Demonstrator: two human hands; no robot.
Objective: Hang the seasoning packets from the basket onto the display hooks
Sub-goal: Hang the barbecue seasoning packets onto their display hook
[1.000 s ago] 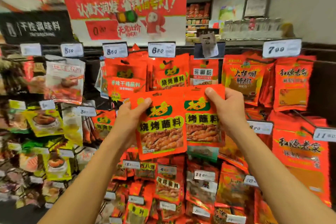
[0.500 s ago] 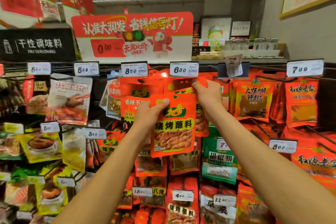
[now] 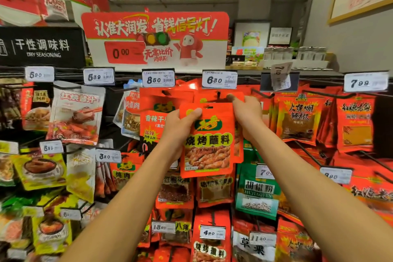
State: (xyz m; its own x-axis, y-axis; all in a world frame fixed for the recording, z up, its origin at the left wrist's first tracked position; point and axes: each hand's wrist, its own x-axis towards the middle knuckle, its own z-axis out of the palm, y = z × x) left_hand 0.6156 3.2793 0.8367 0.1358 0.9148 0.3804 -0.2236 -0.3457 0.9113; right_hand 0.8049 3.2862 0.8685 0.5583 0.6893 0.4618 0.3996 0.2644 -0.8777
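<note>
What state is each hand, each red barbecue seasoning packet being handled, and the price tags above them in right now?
Left hand: grips the front red barbecue seasoning packet, held upright, off any hook.
Right hand: pinches the rear red seasoning packet at its top, by the hook under the white 6.80 price tag; whether it is hooked, cannot tell.
Loose white price slip: tilted, curling out of its holder.

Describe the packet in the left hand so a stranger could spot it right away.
Start at the big red-and-white promotional sign, then drop to the 6.80 price tag below it. Just under that tag, the left hand grips an orange-red packet. Unlike the hung neighbours, it is in front of the row, off the hooks.
</note>
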